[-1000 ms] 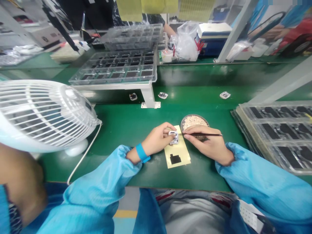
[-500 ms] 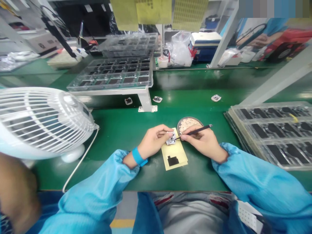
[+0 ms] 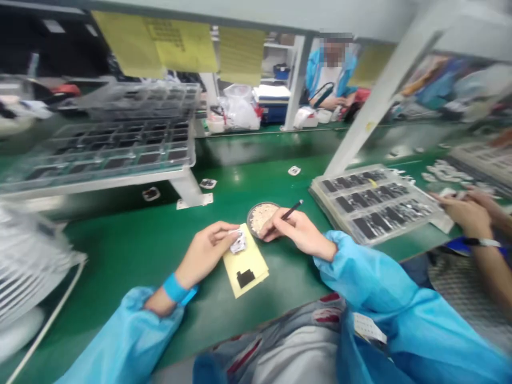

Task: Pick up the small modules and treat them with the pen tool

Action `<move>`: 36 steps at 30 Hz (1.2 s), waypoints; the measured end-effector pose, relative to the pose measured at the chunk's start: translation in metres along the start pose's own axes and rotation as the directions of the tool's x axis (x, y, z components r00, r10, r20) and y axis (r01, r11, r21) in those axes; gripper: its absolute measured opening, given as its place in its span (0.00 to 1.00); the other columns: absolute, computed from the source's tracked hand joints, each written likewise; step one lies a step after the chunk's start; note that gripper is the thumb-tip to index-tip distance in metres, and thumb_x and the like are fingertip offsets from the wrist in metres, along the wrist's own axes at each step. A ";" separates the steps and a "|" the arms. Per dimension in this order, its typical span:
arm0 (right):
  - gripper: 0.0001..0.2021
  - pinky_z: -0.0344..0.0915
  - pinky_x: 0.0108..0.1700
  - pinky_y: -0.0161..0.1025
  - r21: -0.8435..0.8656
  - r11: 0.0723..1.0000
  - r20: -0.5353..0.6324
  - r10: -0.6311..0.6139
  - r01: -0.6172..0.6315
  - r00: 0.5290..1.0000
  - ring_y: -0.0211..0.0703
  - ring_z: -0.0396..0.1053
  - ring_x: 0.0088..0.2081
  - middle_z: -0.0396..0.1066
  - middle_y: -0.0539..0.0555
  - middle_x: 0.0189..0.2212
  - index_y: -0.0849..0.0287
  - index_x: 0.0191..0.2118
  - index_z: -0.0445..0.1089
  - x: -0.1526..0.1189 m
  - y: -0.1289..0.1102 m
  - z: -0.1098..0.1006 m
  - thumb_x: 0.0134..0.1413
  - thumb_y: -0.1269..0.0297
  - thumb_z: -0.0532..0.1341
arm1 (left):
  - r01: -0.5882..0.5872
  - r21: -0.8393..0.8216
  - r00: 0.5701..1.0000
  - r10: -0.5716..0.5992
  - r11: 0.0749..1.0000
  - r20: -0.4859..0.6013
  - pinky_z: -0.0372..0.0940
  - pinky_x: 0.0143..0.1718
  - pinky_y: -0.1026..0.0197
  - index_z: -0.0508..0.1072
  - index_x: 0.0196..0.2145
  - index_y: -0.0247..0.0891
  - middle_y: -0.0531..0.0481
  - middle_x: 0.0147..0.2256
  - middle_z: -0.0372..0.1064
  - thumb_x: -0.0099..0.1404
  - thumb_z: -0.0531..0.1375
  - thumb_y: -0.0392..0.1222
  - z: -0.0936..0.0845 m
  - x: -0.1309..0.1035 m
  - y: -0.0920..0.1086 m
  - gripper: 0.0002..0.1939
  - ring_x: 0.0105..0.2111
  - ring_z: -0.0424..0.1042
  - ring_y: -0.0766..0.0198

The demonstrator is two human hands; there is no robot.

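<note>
While the left hand (image 3: pixel 204 253) pinches a small white part (image 3: pixel 238 242) between its fingers, the right hand (image 3: pixel 298 230) grips a slim dark tool (image 3: pixel 292 209) in closely drawn fingers, as seen from the head camera on a green surface (image 3: pixel 140 240). The white part is held over the upper end of a yellow paper (image 3: pixel 254 260), on whose lower half lies a black cutout (image 3: pixel 245 278). The right fingertips are at the near edge of a round dish (image 3: pixel 249 220) filled with pale bits; whether they touch it cannot be told, and the working end of the tool is hidden. A blue wristband (image 3: pixel 176 289) circles the left wrist, and blue sleeves (image 3: pixel 372 272) cover both forearms. Beyond the dish, three white-edged pieces (image 3: pixel 208 183) lie spread apart. At left, a white fan (image 3: pixel 36 272) stands near a raised stand (image 3: pixel 186 184) bearing clear compartment trays (image 3: pixel 120 154) with dark contents. At right, stacked trays (image 3: pixel 326 208) hold rows of dark parts, and another person's hands (image 3: pixel 466 210) work beside a scatter of white items (image 3: pixel 446 172). Across the way, a person in blue (image 3: pixel 314 69) appears behind a slanting post (image 3: pixel 372 112), while yellow sheets (image 3: pixel 182 45) hang overhead.
</note>
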State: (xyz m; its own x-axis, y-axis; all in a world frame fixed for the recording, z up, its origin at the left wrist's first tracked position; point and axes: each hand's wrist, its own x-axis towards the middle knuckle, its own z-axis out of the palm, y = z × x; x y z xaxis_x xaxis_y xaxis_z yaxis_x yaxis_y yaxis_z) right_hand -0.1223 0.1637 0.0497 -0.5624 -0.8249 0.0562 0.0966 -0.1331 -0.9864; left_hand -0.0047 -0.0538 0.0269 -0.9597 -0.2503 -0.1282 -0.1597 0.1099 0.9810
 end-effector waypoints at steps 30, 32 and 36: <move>0.15 0.71 0.47 0.44 -0.578 -0.060 -0.812 -0.060 -0.814 0.581 0.42 0.74 0.41 0.74 0.54 0.40 0.63 0.43 0.72 -0.044 -0.113 -0.325 0.64 0.54 0.60 | 0.058 0.082 0.993 -0.066 0.995 0.099 0.57 0.22 0.67 0.71 0.41 0.36 0.49 0.31 0.74 0.59 0.66 0.54 -0.001 0.001 0.003 0.20 0.28 0.72 0.63; 0.14 0.70 0.45 0.42 -0.587 -0.068 -0.804 -0.065 -0.807 0.591 0.42 0.74 0.39 0.75 0.54 0.38 0.63 0.40 0.74 -0.045 -0.116 -0.325 0.61 0.55 0.63 | 0.063 0.079 0.993 -0.070 0.995 0.095 0.57 0.22 0.67 0.71 0.41 0.36 0.49 0.31 0.74 0.59 0.67 0.54 -0.001 0.001 0.003 0.20 0.28 0.71 0.63; 0.16 0.66 0.43 0.38 -0.605 -0.058 -0.786 -0.121 -0.794 0.607 0.48 0.74 0.40 0.77 0.59 0.37 0.65 0.39 0.76 -0.047 -0.121 -0.321 0.43 0.63 0.73 | 0.060 0.063 0.992 -0.066 0.996 0.107 0.56 0.21 0.68 0.71 0.41 0.36 0.48 0.30 0.74 0.59 0.67 0.54 0.002 -0.002 0.007 0.20 0.26 0.70 0.64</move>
State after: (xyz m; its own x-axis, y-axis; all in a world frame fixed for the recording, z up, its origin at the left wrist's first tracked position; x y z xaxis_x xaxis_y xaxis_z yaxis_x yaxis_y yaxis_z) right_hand -0.3714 0.3952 0.1171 -0.9981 -0.0530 0.0316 -0.0554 0.9952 -0.0806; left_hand -0.0042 -0.0504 0.0341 -0.9662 -0.1529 -0.2075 -0.2309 0.1557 0.9604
